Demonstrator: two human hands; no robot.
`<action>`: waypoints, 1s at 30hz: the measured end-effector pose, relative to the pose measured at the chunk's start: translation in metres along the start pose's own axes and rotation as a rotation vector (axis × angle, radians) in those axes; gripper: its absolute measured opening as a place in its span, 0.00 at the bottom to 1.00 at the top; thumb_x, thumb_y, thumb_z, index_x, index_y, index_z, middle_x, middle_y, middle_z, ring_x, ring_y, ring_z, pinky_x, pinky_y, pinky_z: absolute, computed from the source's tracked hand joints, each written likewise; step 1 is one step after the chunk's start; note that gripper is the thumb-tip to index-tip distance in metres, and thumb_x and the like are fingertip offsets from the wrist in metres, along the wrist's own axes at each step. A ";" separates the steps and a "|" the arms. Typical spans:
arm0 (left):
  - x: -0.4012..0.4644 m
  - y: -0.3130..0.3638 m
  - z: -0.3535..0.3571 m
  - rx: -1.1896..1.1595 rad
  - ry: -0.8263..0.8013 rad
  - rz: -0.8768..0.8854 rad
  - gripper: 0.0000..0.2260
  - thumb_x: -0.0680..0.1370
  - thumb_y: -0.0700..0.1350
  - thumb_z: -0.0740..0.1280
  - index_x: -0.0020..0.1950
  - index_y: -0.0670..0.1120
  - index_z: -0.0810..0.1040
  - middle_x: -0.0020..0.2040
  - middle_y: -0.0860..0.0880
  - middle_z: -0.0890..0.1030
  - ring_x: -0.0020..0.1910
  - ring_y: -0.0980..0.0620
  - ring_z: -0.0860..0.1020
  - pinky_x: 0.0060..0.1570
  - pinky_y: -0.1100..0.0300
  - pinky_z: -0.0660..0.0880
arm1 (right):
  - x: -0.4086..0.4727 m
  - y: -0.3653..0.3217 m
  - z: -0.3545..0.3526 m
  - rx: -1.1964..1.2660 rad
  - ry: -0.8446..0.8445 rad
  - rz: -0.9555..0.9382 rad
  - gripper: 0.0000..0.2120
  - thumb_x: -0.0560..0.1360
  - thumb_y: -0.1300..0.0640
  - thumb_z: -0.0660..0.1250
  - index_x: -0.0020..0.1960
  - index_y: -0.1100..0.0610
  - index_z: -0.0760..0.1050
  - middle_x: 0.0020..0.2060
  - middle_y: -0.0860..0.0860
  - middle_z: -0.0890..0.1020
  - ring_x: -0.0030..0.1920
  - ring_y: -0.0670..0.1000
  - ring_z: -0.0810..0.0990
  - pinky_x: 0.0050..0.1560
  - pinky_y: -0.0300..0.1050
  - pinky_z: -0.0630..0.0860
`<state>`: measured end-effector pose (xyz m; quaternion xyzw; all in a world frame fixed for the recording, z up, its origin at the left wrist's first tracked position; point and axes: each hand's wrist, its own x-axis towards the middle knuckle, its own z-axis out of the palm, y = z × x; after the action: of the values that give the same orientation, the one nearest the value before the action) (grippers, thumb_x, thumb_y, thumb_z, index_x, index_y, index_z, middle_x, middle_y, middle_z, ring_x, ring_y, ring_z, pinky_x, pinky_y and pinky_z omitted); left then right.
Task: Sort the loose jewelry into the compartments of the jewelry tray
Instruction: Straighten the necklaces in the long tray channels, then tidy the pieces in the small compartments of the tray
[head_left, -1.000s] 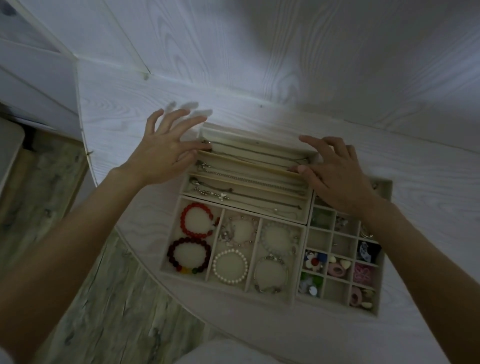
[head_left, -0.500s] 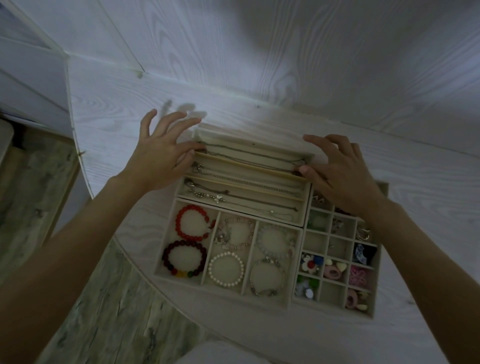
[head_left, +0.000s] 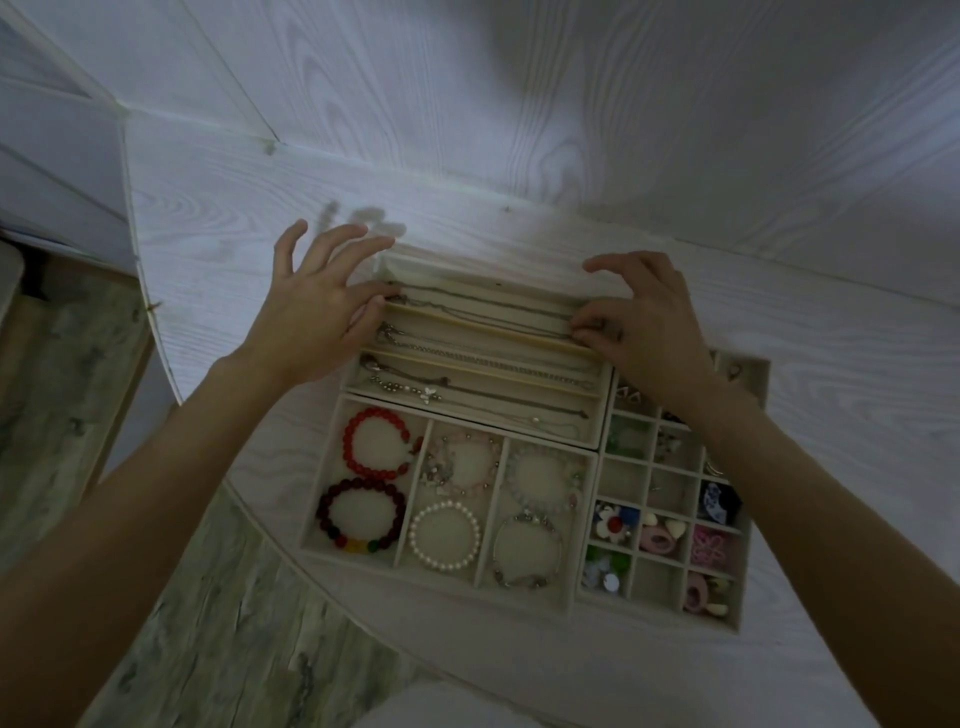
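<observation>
Since a second ago, our right hand (head_left: 644, 322) has curled its fingertips down onto the right end of a necklace (head_left: 483, 306) in the back slot of the jewelry tray (head_left: 597, 395); whether it pinches the chain, we cannot tell. Our left hand (head_left: 311, 317) remains released, fingers spread, thumb touching the chain's left end. We judge the chain is being straightened; the bracelets (head_left: 376, 441) already sit sorted.

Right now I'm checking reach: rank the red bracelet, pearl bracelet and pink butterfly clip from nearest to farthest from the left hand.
From the left hand:
1. Red bracelet, just below it in the left compartment.
2. Pearl bracelet, lower, middle compartment.
3. Pink butterfly clip, far right, in the small-cell tray.
</observation>
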<state>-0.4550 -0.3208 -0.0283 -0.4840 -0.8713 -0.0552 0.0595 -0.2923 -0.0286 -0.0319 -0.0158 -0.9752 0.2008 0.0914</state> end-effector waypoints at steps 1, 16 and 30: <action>0.000 0.000 0.000 -0.002 0.000 0.000 0.18 0.79 0.49 0.55 0.52 0.46 0.84 0.68 0.46 0.73 0.68 0.43 0.67 0.69 0.39 0.51 | 0.004 -0.002 0.001 -0.006 -0.021 0.001 0.06 0.68 0.52 0.71 0.38 0.53 0.83 0.59 0.55 0.77 0.59 0.56 0.65 0.51 0.45 0.60; 0.002 0.000 0.001 -0.022 0.037 0.001 0.17 0.79 0.48 0.56 0.48 0.45 0.85 0.67 0.47 0.75 0.67 0.44 0.68 0.69 0.41 0.50 | 0.015 -0.002 -0.015 -0.027 -0.212 0.066 0.02 0.67 0.56 0.75 0.38 0.53 0.84 0.60 0.52 0.76 0.62 0.59 0.65 0.56 0.51 0.61; 0.007 0.106 -0.057 -0.319 0.331 0.024 0.08 0.79 0.42 0.64 0.46 0.40 0.81 0.40 0.47 0.82 0.38 0.50 0.78 0.40 0.60 0.71 | -0.074 -0.032 -0.080 0.013 0.203 0.092 0.12 0.78 0.58 0.60 0.55 0.60 0.80 0.46 0.55 0.83 0.45 0.51 0.76 0.51 0.42 0.66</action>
<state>-0.3653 -0.2680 0.0328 -0.4820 -0.8240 -0.2702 0.1252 -0.2046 -0.0321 0.0403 -0.0801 -0.9580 0.2082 0.1803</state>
